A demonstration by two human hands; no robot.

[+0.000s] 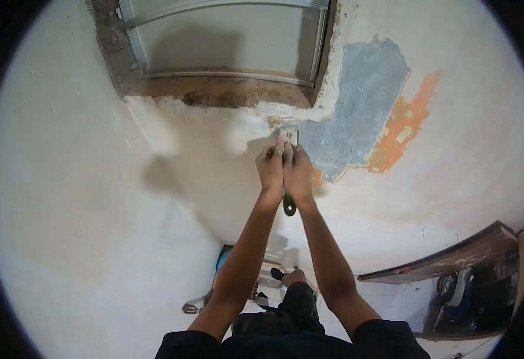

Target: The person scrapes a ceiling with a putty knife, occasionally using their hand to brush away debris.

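Observation:
Both hands are raised together against the wall below the window. My left hand (269, 167) and my right hand (298, 169) press side by side around a putty knife (289, 206) with a black and green handle, whose butt sticks out below the wrists. Its broad, whitish-smeared blade points up and meets the wall at the lower left edge of a grey patch (366, 96). Some fingers reach up onto the blade. Palms and most of the handle are hidden from view.
Above is a metal-framed window (232, 75) in a rough, broken-edged opening. Bare orange wall (414, 119) shows right of the grey patch. A wall corner runs down on the left. Low right, a brown wooden frame (441, 257) borders an opening with a motorcycle (456, 293). My foot (295, 276) is below.

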